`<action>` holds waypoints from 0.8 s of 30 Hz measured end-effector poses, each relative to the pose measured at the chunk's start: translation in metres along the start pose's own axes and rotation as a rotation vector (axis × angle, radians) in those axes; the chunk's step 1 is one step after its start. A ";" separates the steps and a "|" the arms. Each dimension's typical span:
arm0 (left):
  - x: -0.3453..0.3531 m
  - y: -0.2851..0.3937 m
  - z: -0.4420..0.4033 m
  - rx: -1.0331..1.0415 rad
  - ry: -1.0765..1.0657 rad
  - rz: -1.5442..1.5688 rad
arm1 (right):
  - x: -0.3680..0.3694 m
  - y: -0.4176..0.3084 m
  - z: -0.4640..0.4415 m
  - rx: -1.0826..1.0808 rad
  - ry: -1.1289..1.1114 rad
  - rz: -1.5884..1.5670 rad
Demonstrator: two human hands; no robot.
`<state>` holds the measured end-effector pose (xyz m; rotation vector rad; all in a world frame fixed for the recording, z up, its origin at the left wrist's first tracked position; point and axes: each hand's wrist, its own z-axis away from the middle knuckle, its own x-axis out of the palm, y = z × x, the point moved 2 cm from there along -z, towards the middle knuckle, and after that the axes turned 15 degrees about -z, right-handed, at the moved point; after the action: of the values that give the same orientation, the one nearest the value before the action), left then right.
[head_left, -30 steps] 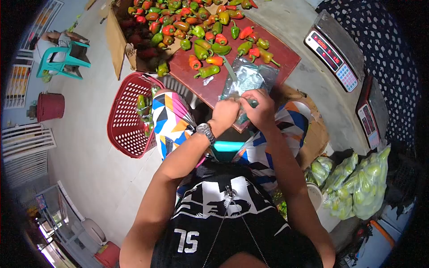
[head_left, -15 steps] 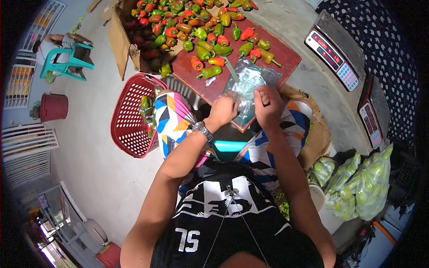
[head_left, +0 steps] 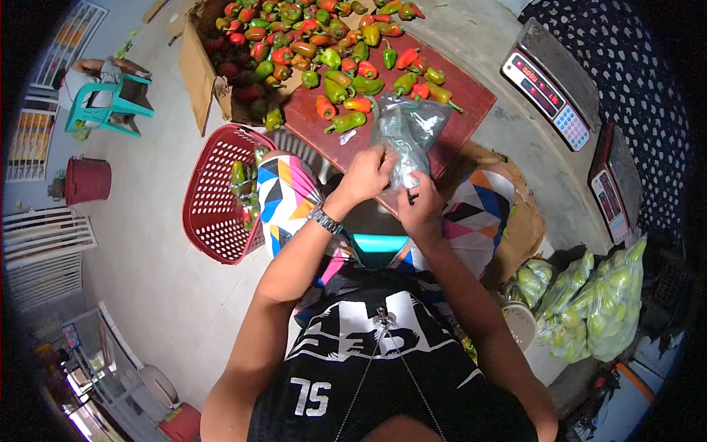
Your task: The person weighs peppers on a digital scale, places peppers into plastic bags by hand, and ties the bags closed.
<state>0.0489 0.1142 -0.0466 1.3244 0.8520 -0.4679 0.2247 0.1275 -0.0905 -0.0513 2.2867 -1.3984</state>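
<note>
A clear plastic bag (head_left: 414,131) lies partly raised over the near end of the red table (head_left: 465,110). My left hand (head_left: 368,174), with a metal watch on its wrist, has its fingers closed on the bag's near left edge. Opposite it, my right hand (head_left: 421,206) pinches the bag's near right edge, its fingers curled. Several red and green peppers (head_left: 352,86) lie loose on the tabletop just beyond the bag. More peppers fill the opened cardboard box (head_left: 197,85) at the far left of the table.
Left of my knee stands a red perforated basket (head_left: 213,199) with packed peppers inside. Two digital scales (head_left: 546,96) sit to the right. Bags of green vegetables (head_left: 600,309) rest at lower right. A person sits on a teal chair (head_left: 110,103) in the far left.
My right hand has come down and inward to the bag's near edge. The bag has gone from lying flat to bunched and partly raised. My left hand has shifted slightly.
</note>
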 end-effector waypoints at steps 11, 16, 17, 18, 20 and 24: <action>-0.006 -0.003 0.014 -0.064 -0.127 0.148 | -0.005 0.016 -0.012 0.913 -0.151 -0.985; 0.007 -0.012 0.020 0.203 0.120 0.067 | -0.010 0.002 -0.018 0.898 -0.164 -1.052; 0.009 -0.015 0.018 0.180 0.123 0.063 | -0.010 -0.001 -0.020 0.879 -0.147 -0.986; 0.009 -0.014 0.016 0.160 0.125 0.059 | -0.010 -0.003 -0.022 0.860 -0.127 -0.918; 0.009 -0.015 0.016 0.054 0.065 0.036 | -0.011 0.005 -0.019 0.691 -0.080 -0.706; 0.004 -0.017 0.017 -0.022 0.118 0.080 | -0.012 0.008 -0.014 0.438 0.100 -0.363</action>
<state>0.0439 0.0945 -0.0602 1.3706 0.8956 -0.3193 0.2312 0.1461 -0.0875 -0.2739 2.0635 -2.1040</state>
